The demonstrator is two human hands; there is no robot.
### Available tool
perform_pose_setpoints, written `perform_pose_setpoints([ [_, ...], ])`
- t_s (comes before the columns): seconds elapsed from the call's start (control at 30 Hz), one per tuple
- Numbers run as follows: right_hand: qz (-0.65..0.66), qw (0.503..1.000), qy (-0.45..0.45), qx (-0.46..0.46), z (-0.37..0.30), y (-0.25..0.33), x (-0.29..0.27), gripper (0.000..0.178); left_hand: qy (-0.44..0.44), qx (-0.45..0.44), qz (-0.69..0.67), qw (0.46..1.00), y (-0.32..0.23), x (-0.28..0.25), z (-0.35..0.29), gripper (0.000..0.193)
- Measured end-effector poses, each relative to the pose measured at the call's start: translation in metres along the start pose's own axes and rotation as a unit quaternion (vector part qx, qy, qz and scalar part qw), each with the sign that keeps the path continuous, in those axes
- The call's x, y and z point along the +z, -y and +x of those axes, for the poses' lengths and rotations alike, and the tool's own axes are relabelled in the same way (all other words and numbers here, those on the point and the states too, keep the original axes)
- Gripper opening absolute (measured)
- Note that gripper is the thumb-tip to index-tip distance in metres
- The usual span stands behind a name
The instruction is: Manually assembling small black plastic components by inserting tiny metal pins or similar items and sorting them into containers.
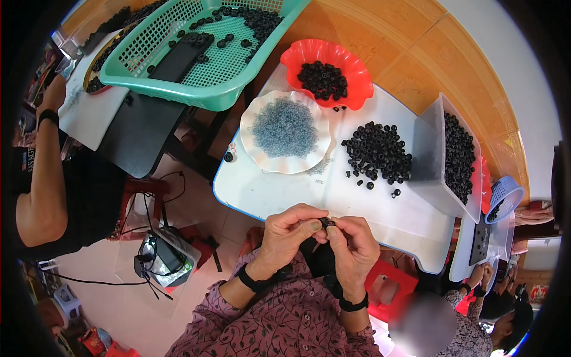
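Note:
Close to my body, just in front of the table's near edge, my left hand (pixel 286 237) and my right hand (pixel 355 250) meet fingertip to fingertip. Both pinch one small black round part (pixel 325 222), mostly covered by my fingers and thumbs. Beyond them, a white wavy-rimmed plate (pixel 322 135) bears a heap of tiny clear bluish rings (pixel 284 128). A loose pile of black round parts (pixel 377 153) lies to its right on the white table (pixel 267 191). Behind the plate, a red wavy-rimmed bowl (pixel 361 89) contains more black parts.
A clear plastic bin (pixel 428 149) of black parts stands at the table's right. At the far left, a green mesh basket (pixel 172 91) holds black parts and a dark slab. A co-worker's arm (pixel 47 172) is at left. Cables trail from a floor box (pixel 172 259); a red stool (pixel 386 285) sits right.

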State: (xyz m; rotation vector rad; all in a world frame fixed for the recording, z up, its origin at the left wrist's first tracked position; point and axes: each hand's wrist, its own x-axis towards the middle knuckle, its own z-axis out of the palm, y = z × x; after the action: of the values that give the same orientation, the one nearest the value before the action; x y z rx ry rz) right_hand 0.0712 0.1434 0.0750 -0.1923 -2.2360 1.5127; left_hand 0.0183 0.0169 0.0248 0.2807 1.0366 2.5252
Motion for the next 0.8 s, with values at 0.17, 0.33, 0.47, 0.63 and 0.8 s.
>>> perform_pose_setpoints([
  [0.17,0.064,0.997,0.020,0.030,0.003,0.006,-0.003,0.015,0.020,0.016,0.033,0.999,-0.006,0.001,0.000,0.020],
  [0.33,0.156,0.981,0.028,0.110,0.001,0.008,-0.004,0.015,0.031,0.021,0.085,0.996,-0.011,0.004,-0.001,0.020],
  [0.47,0.195,0.969,0.018,0.153,0.003,0.016,-0.005,0.016,0.036,0.020,0.088,0.995,-0.011,0.005,-0.001,0.020],
  [0.63,0.168,0.978,0.033,0.120,0.002,0.013,-0.007,0.020,0.023,0.000,0.074,0.997,-0.011,0.007,-0.001,0.019],
  [0.8,0.165,0.977,0.026,0.132,-0.001,0.012,-0.008,0.020,0.021,-0.014,0.058,0.998,-0.004,0.001,-0.002,0.021],
])
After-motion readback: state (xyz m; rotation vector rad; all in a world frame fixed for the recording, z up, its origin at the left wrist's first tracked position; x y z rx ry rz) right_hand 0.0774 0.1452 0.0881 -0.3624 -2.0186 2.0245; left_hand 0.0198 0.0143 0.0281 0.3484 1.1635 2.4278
